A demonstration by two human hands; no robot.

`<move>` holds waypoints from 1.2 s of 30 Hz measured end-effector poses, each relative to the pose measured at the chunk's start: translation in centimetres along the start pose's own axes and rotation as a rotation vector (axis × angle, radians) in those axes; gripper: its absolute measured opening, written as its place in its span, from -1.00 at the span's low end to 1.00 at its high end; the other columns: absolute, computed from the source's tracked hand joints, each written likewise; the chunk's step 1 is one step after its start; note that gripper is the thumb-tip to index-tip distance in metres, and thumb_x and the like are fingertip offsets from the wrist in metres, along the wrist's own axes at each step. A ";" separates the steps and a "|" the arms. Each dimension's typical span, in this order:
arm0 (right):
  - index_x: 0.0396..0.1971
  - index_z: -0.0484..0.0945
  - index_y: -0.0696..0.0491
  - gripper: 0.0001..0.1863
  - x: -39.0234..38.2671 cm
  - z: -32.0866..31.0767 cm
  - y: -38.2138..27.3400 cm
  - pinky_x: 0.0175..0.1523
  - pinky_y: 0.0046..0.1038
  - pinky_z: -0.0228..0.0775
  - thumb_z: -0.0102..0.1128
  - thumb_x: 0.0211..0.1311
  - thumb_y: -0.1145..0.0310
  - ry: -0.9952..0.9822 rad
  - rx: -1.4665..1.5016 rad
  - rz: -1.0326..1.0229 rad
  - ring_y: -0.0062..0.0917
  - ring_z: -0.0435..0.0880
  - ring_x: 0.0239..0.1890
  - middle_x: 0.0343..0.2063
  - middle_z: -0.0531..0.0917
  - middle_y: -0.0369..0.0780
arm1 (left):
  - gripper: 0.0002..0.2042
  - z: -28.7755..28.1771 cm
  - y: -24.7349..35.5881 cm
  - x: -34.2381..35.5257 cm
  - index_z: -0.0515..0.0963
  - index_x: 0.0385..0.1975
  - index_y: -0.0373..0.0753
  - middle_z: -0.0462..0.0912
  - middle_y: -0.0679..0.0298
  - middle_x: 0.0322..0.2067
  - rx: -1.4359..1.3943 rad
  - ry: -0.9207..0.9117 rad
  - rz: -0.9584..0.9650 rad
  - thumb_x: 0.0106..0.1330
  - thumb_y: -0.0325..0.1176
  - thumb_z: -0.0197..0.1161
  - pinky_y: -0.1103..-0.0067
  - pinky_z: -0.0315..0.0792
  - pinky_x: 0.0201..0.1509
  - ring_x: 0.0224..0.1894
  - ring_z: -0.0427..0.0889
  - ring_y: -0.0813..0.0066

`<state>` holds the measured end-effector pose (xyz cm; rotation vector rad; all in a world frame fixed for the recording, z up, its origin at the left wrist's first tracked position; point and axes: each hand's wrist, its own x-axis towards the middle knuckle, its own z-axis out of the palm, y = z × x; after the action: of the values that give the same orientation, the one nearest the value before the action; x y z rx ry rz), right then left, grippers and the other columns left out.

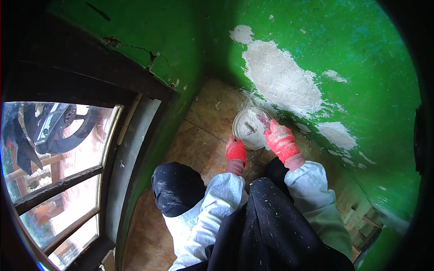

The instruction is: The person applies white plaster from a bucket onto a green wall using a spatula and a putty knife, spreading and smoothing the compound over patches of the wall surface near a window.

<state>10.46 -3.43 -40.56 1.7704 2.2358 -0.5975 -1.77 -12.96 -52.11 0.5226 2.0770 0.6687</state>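
Observation:
A round, pale bucket [234, 123] stands on the floor by the wall, with white plaster [244, 132] inside and a greyish lump in its middle. My left hand [236, 150], in a red dust-smeared glove, is closed at the bucket's near left rim. In a matching glove, my right hand [281, 140] grips a putty knife [263, 119] at the right side of the bucket. Its pinkish, plaster-smeared blade points over the plaster; the handle is hidden in my fist. A large white plaster patch [282, 77] covers part of the green wall [357, 58] ahead.
Smaller white patches [337, 134] lie low on the right wall. A crack [151, 58] runs above the dark wooden frame [90, 74] on the left. Through the window panes [86, 149] a motorcycle [58, 126] shows outside. Brown floor [199, 135] surrounds my knees.

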 end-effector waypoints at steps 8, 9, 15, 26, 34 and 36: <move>-0.31 0.43 0.00 -0.75 -1.4 -0.7 0.7 -0.23 -0.12 0.37 0.05 0.10 0.16 -0.070 -0.087 -0.180 -0.13 0.58 -0.32 -0.43 0.61 -0.09 | -0.76 0.0 1.0 0.0 0.55 -0.34 -0.29 0.58 -0.03 -0.34 0.034 0.072 -0.063 0.14 -0.27 0.07 0.31 0.40 -0.17 -0.23 0.56 0.03; -0.31 0.43 0.00 -0.76 -1.3 -0.5 0.8 -0.24 -0.12 0.38 0.04 0.10 0.17 -0.100 -0.124 -0.268 -0.13 0.58 -0.32 -0.45 0.61 -0.10 | -0.76 0.1 1.1 0.0 0.56 -0.35 -0.29 0.58 -0.03 -0.34 0.066 0.081 -0.049 0.13 -0.27 0.07 0.31 0.40 -0.17 -0.23 0.56 0.03; -0.38 0.45 0.00 -0.84 -0.8 0.9 0.7 -0.41 -0.15 0.41 0.03 0.07 0.26 -0.073 -0.273 -0.425 -0.18 0.61 -0.44 -0.55 0.60 -0.13 | -0.76 0.3 0.4 0.6 0.58 -0.33 -0.25 0.58 -0.01 -0.36 -0.002 0.118 -0.075 0.13 -0.26 0.09 0.33 0.41 -0.19 -0.25 0.57 0.04; -0.44 0.46 0.02 -0.89 0.2 2.9 -1.6 -0.48 -0.18 0.41 0.00 0.00 0.37 -0.078 -0.290 -0.406 -0.22 0.62 -0.54 -0.61 0.60 -0.15 | -0.77 0.8 -0.2 0.9 0.58 -0.30 -0.23 0.59 0.02 -0.37 -0.014 0.161 0.003 0.16 -0.27 0.07 0.37 0.41 -0.19 -0.28 0.57 0.07; -0.36 0.44 0.05 -0.81 -1.2 1.5 0.6 -0.35 -0.15 0.42 0.04 0.07 0.27 -0.113 -0.191 -0.369 -0.18 0.62 -0.41 -0.50 0.61 -0.10 | -0.79 -0.6 3.0 -0.9 0.59 -0.36 -0.29 0.58 -0.04 -0.40 -0.160 0.164 -0.068 0.05 -0.36 0.13 0.35 0.41 -0.20 -0.31 0.58 0.08; -0.39 0.42 0.05 -0.78 -0.9 2.0 0.3 -0.38 -0.16 0.39 0.04 0.08 0.21 -0.046 -0.218 -0.418 -0.21 0.60 -0.46 -0.54 0.58 -0.12 | -0.79 0.2 0.2 0.6 0.59 -0.36 -0.27 0.60 0.01 -0.41 -0.157 0.158 -0.086 0.04 -0.36 0.13 0.38 0.41 -0.20 -0.32 0.59 0.13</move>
<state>10.85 -5.05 -41.97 1.1839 2.5425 -0.4394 -1.95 -12.37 -52.40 0.2978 2.1583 0.8368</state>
